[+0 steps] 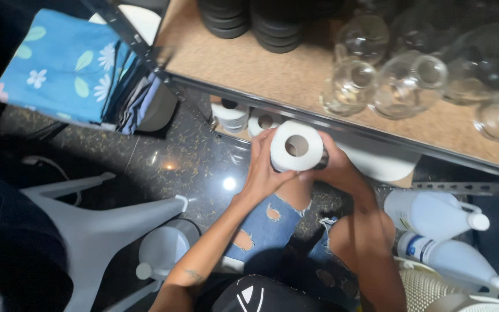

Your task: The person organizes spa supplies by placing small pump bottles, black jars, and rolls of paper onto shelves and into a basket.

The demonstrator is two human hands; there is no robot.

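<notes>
Both of my hands grip one white paper roll (295,147) in front of the metal shelf edge (342,128). My left hand (261,167) wraps its left side and my right hand (337,167) holds its right side. The roll's hollow core faces up at me. Two more white rolls (230,114) (263,121) stand on the lower level behind it, just under the shelf edge. A larger white roll (381,163) shows to the right of my right hand. My knees in torn blue jeans (267,228) are below my hands.
The shelf's brown board (272,72) carries several clear glass jars (408,84) and black discs (249,23). White plastic bottles (434,215) lie at the right, a white jug (160,249) and grey stool legs (105,228) at the left, a blue floral cloth (64,66) upper left.
</notes>
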